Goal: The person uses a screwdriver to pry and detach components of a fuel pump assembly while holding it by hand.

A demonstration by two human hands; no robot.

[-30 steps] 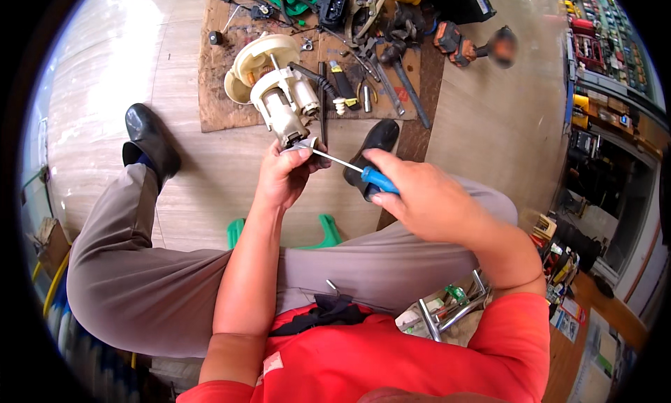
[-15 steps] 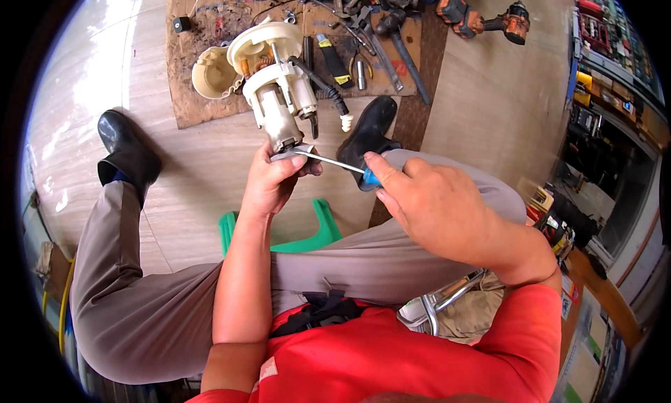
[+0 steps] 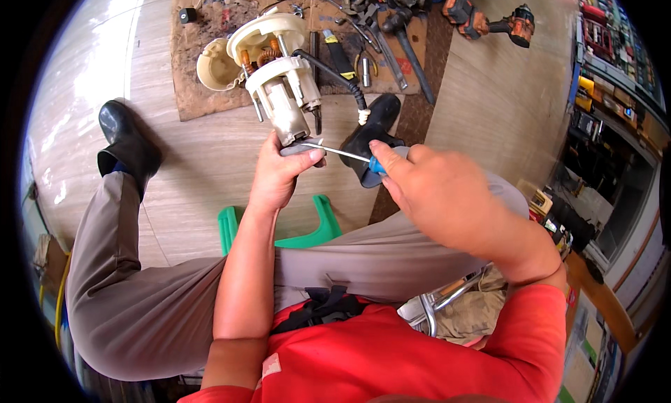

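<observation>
A cream fuel pump assembly (image 3: 278, 81), with a round flange, springs and a corrugated black hose, is tilted above the floor in front of me. My left hand (image 3: 278, 172) is closed around its lower end, thumb pressed on a flat grey piece (image 3: 299, 148) there. In my right hand (image 3: 437, 197) is a screwdriver (image 3: 376, 165) with a blue handle, mostly covered by my fingers. Its metal shaft points left, and the tip meets the grey piece beside my left thumb. Exactly where the tip sits is too small to tell.
Stained cardboard (image 3: 199, 106) lies ahead, bearing a cream plastic cup (image 3: 218, 66), a hammer (image 3: 412, 53), a utility knife (image 3: 339, 55) and pliers. A cordless impact driver (image 3: 514, 24) lies at the far right. Between my legs stands a green stool (image 3: 311, 236).
The pump assembly appears slightly higher and more upright. Both hands have shifted a little right with the view, and the screwdriver tip stays against the grey piece.
</observation>
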